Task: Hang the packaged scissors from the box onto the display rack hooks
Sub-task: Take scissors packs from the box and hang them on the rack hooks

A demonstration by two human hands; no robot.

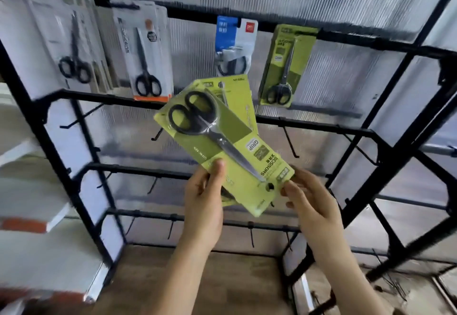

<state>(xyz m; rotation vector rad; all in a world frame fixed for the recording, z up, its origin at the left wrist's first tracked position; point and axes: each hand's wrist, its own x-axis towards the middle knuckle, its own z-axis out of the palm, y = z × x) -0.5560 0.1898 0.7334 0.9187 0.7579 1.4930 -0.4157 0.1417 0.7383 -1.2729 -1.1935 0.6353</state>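
Grips lower left edge of green scissors pack (237, 126) with left hand (205, 201): thumb on front, fingers behind, forearm rising steeply. Holds pack upside down, handles uppermost, tilted left, in front of display rack (321, 126) middle rail; second green pack (239, 89) directly behind. Pinches pack's lower right corner, beside hang hole, with right hand (314, 206), fingers half curled. Hanging along top rail: white packs (146, 50), blue pack (230, 35), green hung pack (284, 67).
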